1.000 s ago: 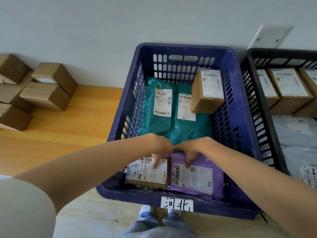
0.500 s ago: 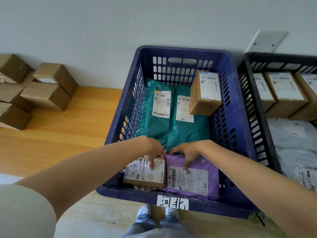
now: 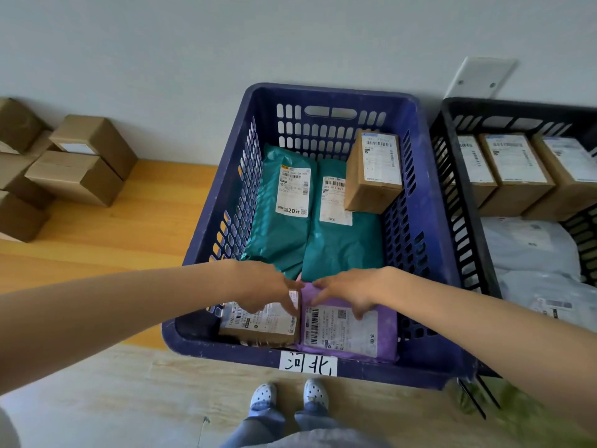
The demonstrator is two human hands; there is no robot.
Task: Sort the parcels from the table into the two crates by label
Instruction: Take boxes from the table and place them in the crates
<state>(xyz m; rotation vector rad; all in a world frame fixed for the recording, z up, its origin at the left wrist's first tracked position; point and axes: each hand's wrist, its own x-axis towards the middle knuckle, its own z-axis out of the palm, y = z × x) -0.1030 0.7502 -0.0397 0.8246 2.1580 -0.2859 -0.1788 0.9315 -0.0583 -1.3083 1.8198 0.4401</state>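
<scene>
A pile of plain brown cardboard boxes (image 3: 74, 176) sits at the far left edge of the wooden table (image 3: 145, 221), against the wall. To its right stands the dark blue slotted plastic crate (image 3: 226, 354), with a white handwritten paper tag (image 3: 308, 363) on its near rim.

The left hand (image 3: 265, 286) reaches into the crate's near left corner. Its fingers are extended and rest on the label of a flat brown cardboard parcel (image 3: 258, 328), gripping nothing.

Just beside that parcel, in the near right corner, lies a purple plastic mailer bag (image 3: 384, 324). The right hand (image 3: 349, 291) presses on it with spread fingers, not curled round it.

Two teal plastic mailer bags (image 3: 277, 240) (image 3: 342, 250) lie side by side further back. A labelled brown cardboard box (image 3: 371, 176) fills the far right corner.

The black slotted plastic crate (image 3: 517, 103) at right holds labelled brown boxes (image 3: 513, 176) and pale grey bags (image 3: 529, 247).
</scene>
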